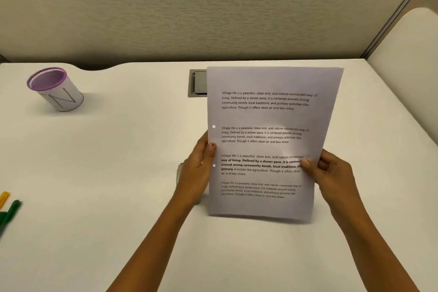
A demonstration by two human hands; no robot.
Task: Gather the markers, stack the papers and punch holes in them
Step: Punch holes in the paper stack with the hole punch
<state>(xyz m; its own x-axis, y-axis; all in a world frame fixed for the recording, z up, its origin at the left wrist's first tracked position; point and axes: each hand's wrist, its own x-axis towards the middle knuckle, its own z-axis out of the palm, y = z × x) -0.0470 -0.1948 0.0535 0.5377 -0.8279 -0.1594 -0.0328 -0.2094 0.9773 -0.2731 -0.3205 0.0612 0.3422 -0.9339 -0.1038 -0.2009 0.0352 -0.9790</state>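
A stack of printed white papers (pixel 267 121) stands upright on its bottom edge on the white desk (pixel 106 161), right of centre. Two punched holes show along its left margin. My left hand (pixel 199 168) grips the left edge, thumb on the front. My right hand (pixel 331 173) grips the right edge, thumb on the text. A grey object, possibly the hole punch (pixel 180 173), is mostly hidden behind my left hand. Green markers (pixel 10 213) and a yellow marker (pixel 3 198) lie at the far left edge, blurred.
A white cup with a purple rim (pixel 55 89) stands at the back left, no markers visible in it. A grey cable hatch (pixel 198 83) sits in the desk behind the papers. A beige partition wall (pixel 201 16) closes the back; a cream panel (pixel 407 73) rises at right.
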